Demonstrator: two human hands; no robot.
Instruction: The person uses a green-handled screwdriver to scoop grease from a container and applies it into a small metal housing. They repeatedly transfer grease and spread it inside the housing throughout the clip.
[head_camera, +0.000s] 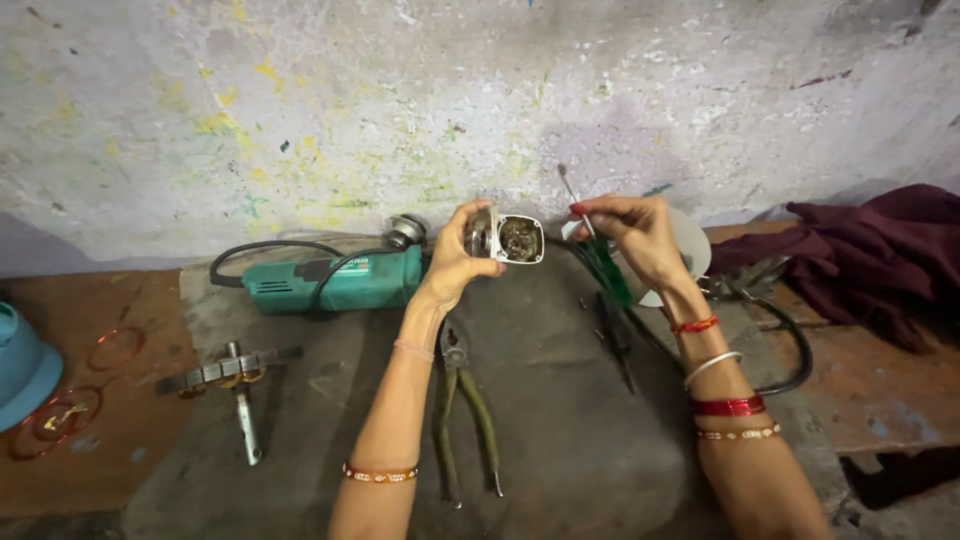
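My left hand (455, 262) holds up a small silver metal gear housing (512, 239) with its open, greasy side facing me. My right hand (633, 235) grips a screwdriver (597, 250) with a translucent green handle, its thin metal shaft pointing up just right of the housing. Both hands are raised above a dark mat (560, 420) on the floor, close together but not touching. Bangles and bracelets circle both wrists.
A green angle grinder (335, 281) with a black cable lies by the wall at left. Pliers (462, 410) lie under my left forearm, a motor rotor (235, 385) further left, a blue object (22, 365) at the far left edge. Maroon cloth (870, 255) is heaped at right.
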